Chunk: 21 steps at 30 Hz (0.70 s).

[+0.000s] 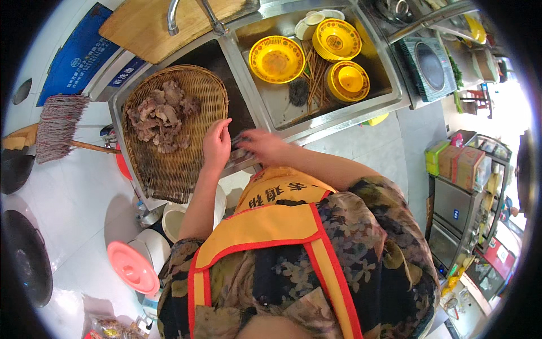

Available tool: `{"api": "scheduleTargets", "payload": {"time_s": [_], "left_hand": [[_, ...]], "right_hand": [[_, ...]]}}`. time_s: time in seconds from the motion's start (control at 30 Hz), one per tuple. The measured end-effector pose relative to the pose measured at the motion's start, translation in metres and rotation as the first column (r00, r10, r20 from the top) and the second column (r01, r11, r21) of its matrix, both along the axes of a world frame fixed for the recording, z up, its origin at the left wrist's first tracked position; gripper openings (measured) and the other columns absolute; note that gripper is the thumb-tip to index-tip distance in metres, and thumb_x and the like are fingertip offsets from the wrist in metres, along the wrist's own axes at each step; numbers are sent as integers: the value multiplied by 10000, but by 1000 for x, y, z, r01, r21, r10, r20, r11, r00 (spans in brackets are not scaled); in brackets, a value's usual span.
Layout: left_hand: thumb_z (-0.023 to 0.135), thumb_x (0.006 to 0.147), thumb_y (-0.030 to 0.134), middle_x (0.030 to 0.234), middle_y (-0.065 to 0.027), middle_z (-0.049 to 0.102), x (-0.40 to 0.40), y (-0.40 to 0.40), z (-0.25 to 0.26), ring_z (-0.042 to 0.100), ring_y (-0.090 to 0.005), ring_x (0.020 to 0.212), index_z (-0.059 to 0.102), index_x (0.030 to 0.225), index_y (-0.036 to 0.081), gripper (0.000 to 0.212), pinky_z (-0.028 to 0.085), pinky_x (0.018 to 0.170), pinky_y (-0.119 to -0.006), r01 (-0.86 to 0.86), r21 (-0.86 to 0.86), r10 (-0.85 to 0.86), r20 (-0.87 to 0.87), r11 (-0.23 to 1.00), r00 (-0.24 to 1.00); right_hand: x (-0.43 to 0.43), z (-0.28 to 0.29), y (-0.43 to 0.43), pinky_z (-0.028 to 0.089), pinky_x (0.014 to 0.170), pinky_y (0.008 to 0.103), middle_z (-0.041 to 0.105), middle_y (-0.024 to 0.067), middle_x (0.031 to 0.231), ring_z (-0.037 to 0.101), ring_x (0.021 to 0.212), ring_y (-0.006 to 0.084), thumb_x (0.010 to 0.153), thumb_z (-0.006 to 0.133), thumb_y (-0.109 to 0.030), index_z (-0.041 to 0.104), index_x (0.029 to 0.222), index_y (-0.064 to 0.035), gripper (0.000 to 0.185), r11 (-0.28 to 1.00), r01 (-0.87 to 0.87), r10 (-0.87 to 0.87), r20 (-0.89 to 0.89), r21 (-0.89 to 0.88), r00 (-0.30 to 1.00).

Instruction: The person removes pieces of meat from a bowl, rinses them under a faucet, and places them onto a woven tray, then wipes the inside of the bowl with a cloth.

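Note:
My left hand is raised at the right edge of a woven bamboo basket, its fingers close together. Whether anything sits inside that hand is hidden. To its right, my right hand is blurred by movement above the sink's front rim. Something small and dark shows at its fingertips, too unclear to name or to tell if it is held. The basket rests over the left sink basin. Chunks of brownish-pink meat lie heaped in its upper left part.
Yellow patterned bowls, chopsticks and a dark scouring pad occupy the right basin. Behind stand a faucet and a wooden board. A mop and a pink-lidded bucket are at left.

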<state>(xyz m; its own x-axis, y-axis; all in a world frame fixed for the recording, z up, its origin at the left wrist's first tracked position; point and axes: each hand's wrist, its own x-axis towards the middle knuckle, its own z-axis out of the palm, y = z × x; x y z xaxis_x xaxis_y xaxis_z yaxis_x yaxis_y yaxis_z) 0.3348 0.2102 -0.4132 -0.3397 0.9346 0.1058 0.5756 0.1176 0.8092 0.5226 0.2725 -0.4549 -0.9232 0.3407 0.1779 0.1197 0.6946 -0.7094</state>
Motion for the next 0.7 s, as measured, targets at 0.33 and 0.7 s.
{"api": "scheduleTargets", "payload": {"time_s": [0.33,0.7], "left_hand": [[525,933,50,1083,-131,655,3,-3,3,639,-234,976,619,1115,-4,212,501,829,-319,-95,-16,96,195,995,976],[519,948,462,971,-50,652,150,185,54,643,-218,831,588,1124,100,408,550,755,-419,258,-272,302,950,927,-83]], "right_hand": [[102,0,87,459,880,440,566,94,1161,526,1028,318,645,674,-22,622,992,-117,363,989,-68,22,328,128,944],[98,87,208,529,754,326,658,153,977,647,839,200,884,594,-221,550,1223,-45,385,910,382,-392,-38,-161,919]]}}
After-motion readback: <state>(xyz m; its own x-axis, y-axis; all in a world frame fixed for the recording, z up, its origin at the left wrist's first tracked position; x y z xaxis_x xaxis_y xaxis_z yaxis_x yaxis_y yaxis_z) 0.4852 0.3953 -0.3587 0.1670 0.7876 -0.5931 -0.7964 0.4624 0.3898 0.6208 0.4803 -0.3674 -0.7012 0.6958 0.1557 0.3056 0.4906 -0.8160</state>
